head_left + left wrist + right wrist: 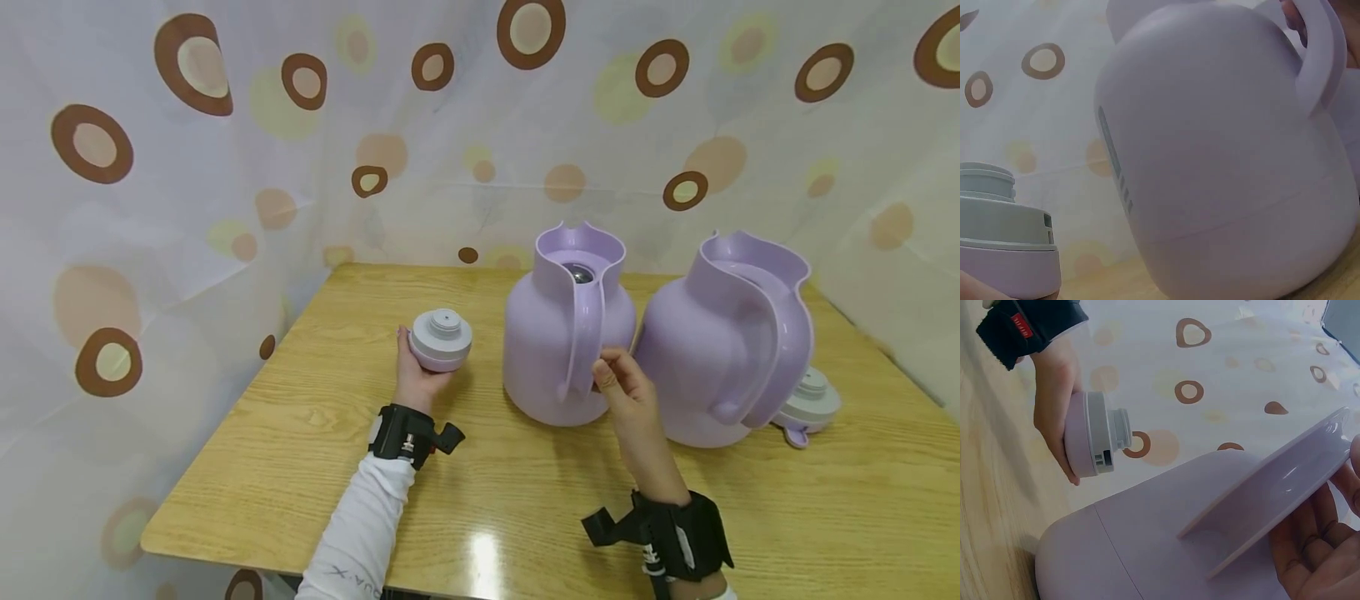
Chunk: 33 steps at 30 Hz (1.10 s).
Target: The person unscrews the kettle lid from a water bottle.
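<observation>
In the head view my left hand (pixel 422 379) holds a round stopper lid (pixel 441 337), grey threaded side up and lilac side against the palm. The same lid (pixel 1007 231) shows at the left wrist view's lower left. Right of it stands a lilac thermos jug (pixel 536 350), upright, its top uncovered and a shiny inner mouth showing. My right hand (pixel 632 392) grips the lower part of its handle (pixel 587 333) with thumb and fingers. Seen from the right wrist, the fingers (pixel 1313 540) lie behind the handle (pixel 1272 487).
A second lilac jug (pixel 690 358) stands close beside the first, on the right, its handle toward me. Behind its base another grey and lilac lid (pixel 813 400) lies on the wooden table (pixel 300 467). A patterned curtain (pixel 450 133) hangs behind and along the sides.
</observation>
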Tool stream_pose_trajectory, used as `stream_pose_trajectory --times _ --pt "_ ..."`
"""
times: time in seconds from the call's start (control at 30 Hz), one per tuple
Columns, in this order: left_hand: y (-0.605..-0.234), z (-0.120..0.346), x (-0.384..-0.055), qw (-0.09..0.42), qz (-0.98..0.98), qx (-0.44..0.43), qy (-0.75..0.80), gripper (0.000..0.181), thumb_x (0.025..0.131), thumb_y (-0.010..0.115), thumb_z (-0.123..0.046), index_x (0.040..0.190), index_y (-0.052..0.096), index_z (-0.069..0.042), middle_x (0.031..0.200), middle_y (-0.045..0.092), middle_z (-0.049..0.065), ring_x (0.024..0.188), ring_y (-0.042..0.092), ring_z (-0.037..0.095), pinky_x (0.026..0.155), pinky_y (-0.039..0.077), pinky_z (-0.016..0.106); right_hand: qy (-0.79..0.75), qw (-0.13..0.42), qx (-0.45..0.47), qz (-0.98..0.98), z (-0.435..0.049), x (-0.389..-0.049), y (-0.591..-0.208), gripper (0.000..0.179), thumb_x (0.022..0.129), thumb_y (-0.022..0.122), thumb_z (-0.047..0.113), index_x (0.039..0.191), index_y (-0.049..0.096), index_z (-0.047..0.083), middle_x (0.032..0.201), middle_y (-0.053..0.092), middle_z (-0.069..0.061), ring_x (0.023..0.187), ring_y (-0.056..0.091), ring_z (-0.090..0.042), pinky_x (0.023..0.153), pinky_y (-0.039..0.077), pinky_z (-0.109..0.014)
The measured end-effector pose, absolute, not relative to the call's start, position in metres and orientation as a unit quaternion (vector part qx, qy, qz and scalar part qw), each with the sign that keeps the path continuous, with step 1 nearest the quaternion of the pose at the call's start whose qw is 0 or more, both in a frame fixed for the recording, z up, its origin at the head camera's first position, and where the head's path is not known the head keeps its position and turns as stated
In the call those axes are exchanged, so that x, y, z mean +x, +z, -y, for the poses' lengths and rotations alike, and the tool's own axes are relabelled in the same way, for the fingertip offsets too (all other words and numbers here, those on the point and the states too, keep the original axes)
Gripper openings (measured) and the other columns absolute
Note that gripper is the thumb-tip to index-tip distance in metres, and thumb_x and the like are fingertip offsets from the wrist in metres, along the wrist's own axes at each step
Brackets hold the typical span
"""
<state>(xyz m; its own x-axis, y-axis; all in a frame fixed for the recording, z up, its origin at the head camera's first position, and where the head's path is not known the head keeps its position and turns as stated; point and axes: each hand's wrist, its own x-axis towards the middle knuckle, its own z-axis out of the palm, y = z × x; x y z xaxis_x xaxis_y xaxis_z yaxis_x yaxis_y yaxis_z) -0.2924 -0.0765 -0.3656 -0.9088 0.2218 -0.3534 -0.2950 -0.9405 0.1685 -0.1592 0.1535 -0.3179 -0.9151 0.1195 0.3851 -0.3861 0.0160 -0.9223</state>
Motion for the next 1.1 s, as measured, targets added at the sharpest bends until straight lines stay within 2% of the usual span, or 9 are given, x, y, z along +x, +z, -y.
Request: stream_pose_trajectory --times 0.23,0.57,0.87,1.0,1.1 --pt "-0.376 0.071 -0.293 0.136 -0.117 -0.188 0.966 0.067 0.091 0.040 -0.057 0.144 0.023 -0.019 0.140 0.031 0.008 0.126 0.033 0.026 0.104 0.027 0.039 0.692 0.185 0.097 0.691 -0.155 -0.158 -0.316 0.009 0.098 0.045 0.013 0.095 0.054 0.013 0.082 0.047 0.001 0.085 0.046 -0.014 0.075 0.041 -0.024" --pt "-0.382 0.066 -0.294 0.112 -0.149 -0.205 0.961 0.062 0.092 0.046 -0.049 0.142 0.030 -0.016 0.138 0.036 0.007 0.125 0.036 0.023 0.105 0.025 0.039 0.688 0.185 0.090 0.696 -0.156 -0.158 -0.314 0.009 0.098 0.046 0.015 0.095 0.053 0.010 0.081 0.046 0.000 0.085 0.045 -0.015 0.075 0.040 -0.026" --pt "-0.386 0.066 -0.293 0.109 -0.197 -0.217 0.950 0.061 0.093 0.045 -0.046 0.143 0.029 -0.014 0.141 0.032 0.006 0.127 0.032 0.020 0.106 0.022 0.034 0.697 0.176 0.093 0.689 -0.156 -0.159 -0.316 0.009 0.097 0.048 0.017 0.095 0.054 0.011 0.083 0.046 0.000 0.087 0.046 -0.015 0.076 0.042 -0.025" --pt "-0.389 0.063 -0.295 0.081 -0.202 -0.208 0.954 0.055 0.096 0.044 -0.038 0.143 0.030 -0.014 0.141 0.032 0.004 0.126 0.033 0.017 0.105 0.024 0.028 0.699 0.180 0.106 0.684 -0.156 -0.160 -0.318 0.014 0.096 0.050 0.021 0.097 0.054 0.008 0.082 0.046 -0.001 0.087 0.045 -0.014 0.076 0.042 -0.023" --pt "-0.408 0.063 -0.309 0.048 -0.209 -0.197 0.957 0.050 0.095 0.049 -0.032 0.140 0.037 -0.012 0.138 0.037 0.003 0.124 0.037 0.014 0.102 0.029 0.025 0.698 0.179 0.110 0.685 -0.157 -0.161 -0.319 0.014 0.096 0.051 0.024 0.097 0.054 0.010 0.082 0.046 0.000 0.087 0.045 -0.014 0.075 0.041 -0.022"
